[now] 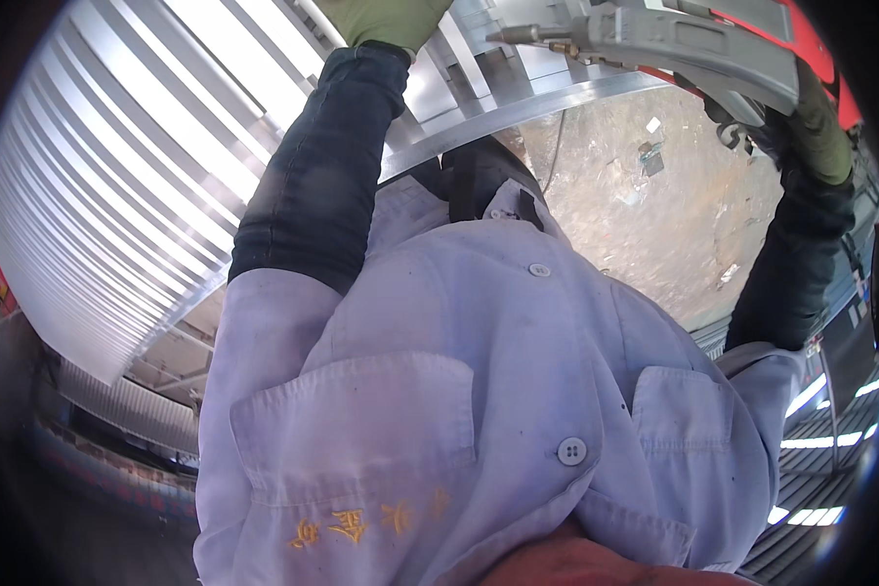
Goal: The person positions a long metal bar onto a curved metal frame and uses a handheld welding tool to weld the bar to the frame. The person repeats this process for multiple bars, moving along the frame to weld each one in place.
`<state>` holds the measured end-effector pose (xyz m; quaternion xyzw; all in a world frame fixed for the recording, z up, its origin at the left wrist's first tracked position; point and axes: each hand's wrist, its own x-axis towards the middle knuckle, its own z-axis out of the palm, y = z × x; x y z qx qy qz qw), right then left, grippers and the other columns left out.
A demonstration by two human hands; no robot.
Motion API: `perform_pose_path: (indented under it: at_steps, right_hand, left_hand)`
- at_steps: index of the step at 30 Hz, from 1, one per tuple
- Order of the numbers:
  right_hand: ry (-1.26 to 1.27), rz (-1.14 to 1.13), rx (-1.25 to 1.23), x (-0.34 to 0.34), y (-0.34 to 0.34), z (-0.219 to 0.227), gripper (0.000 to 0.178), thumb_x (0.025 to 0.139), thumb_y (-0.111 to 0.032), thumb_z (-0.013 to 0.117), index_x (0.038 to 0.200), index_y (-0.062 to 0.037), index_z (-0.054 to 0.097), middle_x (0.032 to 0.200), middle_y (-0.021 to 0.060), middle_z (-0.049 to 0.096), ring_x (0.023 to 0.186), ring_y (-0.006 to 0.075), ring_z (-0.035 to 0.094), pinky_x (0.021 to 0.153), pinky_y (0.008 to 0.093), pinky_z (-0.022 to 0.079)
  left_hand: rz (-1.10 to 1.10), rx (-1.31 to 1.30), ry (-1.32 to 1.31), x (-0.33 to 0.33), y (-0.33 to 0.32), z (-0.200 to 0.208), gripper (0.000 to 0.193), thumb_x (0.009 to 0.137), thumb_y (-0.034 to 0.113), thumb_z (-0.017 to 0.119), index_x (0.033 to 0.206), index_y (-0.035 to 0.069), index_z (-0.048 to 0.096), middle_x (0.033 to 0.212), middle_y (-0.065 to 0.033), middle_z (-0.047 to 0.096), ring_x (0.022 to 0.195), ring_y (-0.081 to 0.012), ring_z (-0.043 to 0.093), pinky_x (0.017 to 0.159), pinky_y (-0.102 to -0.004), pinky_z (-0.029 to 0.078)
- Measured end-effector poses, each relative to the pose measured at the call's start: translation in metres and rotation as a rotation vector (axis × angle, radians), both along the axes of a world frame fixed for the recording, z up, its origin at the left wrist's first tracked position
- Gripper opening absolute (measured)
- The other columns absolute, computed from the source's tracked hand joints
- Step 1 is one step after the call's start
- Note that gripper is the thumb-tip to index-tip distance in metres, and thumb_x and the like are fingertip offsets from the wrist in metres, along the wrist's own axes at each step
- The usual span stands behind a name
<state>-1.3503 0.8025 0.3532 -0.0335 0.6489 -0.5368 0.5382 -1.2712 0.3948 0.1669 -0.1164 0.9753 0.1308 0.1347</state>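
Observation:
My left hand (386,21), in a green glove, reaches over the slatted silvery metal panel (156,156). The top edge of the picture cuts off its fingers, so whether it grips anything cannot be told. Off to the right, my gloved right hand (822,137) is closed at the back of a grey and red welding gun (689,47); the gun's body hides most of the fingers. Its narrow nozzle, with brass-coloured fittings, points left over the panel's metal bars. A gap separates the nozzle from my left hand.
The panel's metal rim (518,109) curves in front of my body. Beyond it lies a brown, worn floor (674,195) with scraps and a thin cable (557,151). More ribbed metal (132,400) is at the lower left.

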Motion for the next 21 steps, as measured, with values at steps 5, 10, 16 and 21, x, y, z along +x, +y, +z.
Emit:
perform_pose_path:
  at_steps: [5,10,16,21]
  right_hand:
    - [0.408,-0.550,0.058,0.077,-0.032,0.029,0.054,0.104,-0.033,0.068,0.140,0.0058,0.061,0.117,0.0232,0.075,0.088,0.0231,0.075,0.079,0.0349,0.062]
    - [0.809,-0.865,0.140,0.131,-0.056,0.037,0.067,0.103,-0.049,0.056,0.142,0.0051,0.059,0.120,0.0221,0.074,0.088,0.0241,0.075,0.079,0.0357,0.062]
    - [1.078,-1.227,0.410,0.181,-0.118,0.040,0.085,0.103,-0.068,0.041,0.144,0.0043,0.058,0.123,0.0208,0.072,0.087,0.0252,0.074,0.080,0.0365,0.061]
    - [0.832,-1.436,0.292,0.203,-0.161,0.021,0.100,0.102,-0.083,0.030,0.143,0.0036,0.058,0.123,0.0185,0.072,0.084,0.0248,0.072,0.079,0.0361,0.060]
  left_hand:
    - [-0.010,0.014,0.210,0.006,-0.006,-0.005,0.073,0.094,0.062,0.058,0.115,-0.005,0.080,0.167,-0.0173,0.042,0.160,-0.0493,0.018,0.125,-0.0692,0.016]
    - [-0.066,-0.001,0.017,0.002,-0.021,0.016,0.079,0.092,0.067,0.063,0.124,-0.004,0.075,0.166,-0.0183,0.042,0.159,-0.0504,0.019,0.124,-0.0713,0.014]
    - [-0.202,0.141,0.021,0.012,-0.029,-0.018,0.086,0.095,0.076,0.052,0.131,0.001,0.074,0.172,-0.0175,0.032,0.160,-0.0568,0.005,0.116,-0.0830,0.017]
    - [-0.314,0.149,-0.124,0.004,-0.034,0.022,0.077,0.100,0.070,0.049,0.120,0.001,0.078,0.160,-0.0162,0.048,0.156,-0.0606,0.015,0.116,-0.0769,0.025]
